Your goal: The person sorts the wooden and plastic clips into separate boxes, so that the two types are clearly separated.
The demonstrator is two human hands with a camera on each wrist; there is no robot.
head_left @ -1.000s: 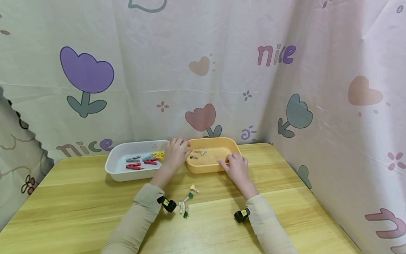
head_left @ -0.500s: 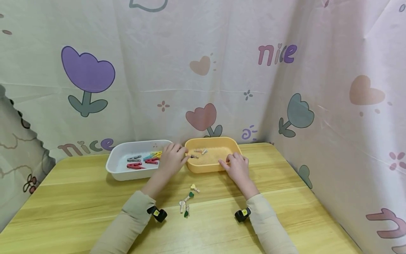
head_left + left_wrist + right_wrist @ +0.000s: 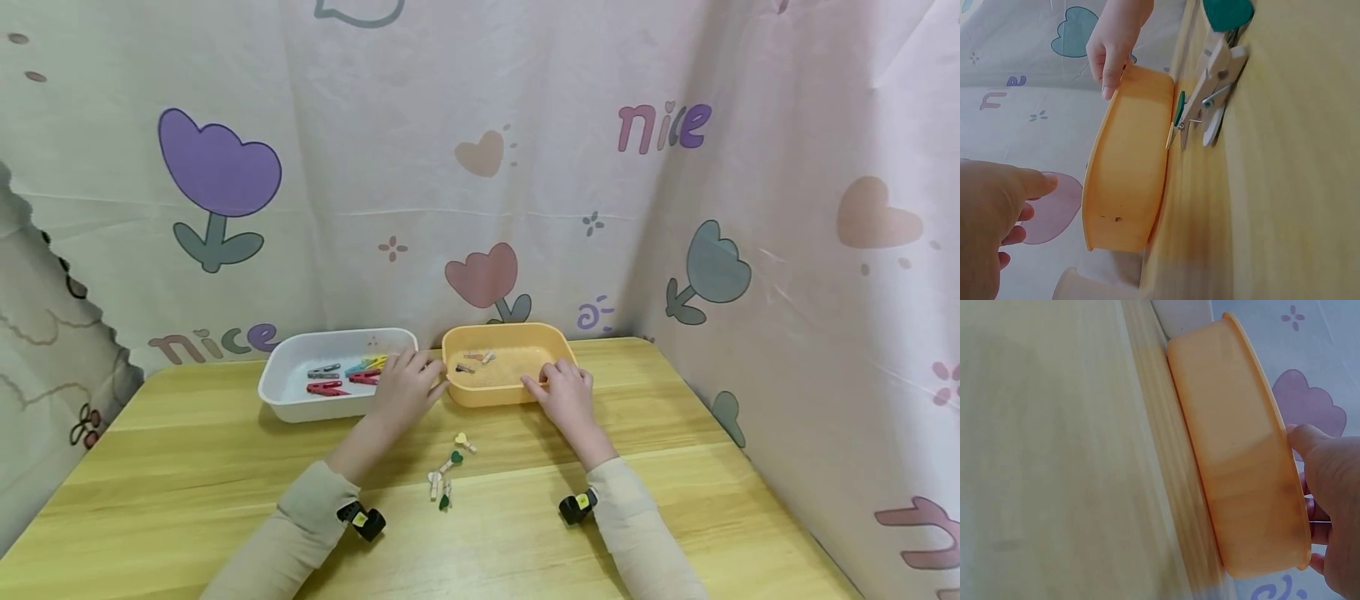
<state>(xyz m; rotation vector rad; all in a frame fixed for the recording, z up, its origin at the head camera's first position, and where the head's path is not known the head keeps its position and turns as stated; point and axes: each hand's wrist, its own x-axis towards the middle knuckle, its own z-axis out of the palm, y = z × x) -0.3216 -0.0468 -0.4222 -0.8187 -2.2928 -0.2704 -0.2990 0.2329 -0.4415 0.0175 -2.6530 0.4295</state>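
Note:
My left hand [image 3: 405, 387] hovers over the gap between the white tray [image 3: 318, 408] and the yellow tray [image 3: 491, 398]. In the left wrist view its fingers are loosely bent, with nothing between them, apart from the yellow tray's wall. My right hand [image 3: 567, 396] holds the yellow tray's rim near the front right corner, thumb at the edge and fingers over it. Several small clothespins [image 3: 467, 368] lie inside the yellow tray, towards its left. On the table in front are several wooden clothespins [image 3: 1213, 81] with green, yellow and white hearts.
Larger plastic clothespins [image 3: 324, 388] in red, grey, blue and yellow lie in the white tray, partly hidden by my left hand. Both trays stand at the back of the wooden table [image 3: 510, 533], close to a printed curtain [image 3: 360, 167].
My left hand has drawn back leftward from the yellow tray's left edge, its forearm shifting left and nearer. My right hand stays on the rim. The camera view has shifted slightly.

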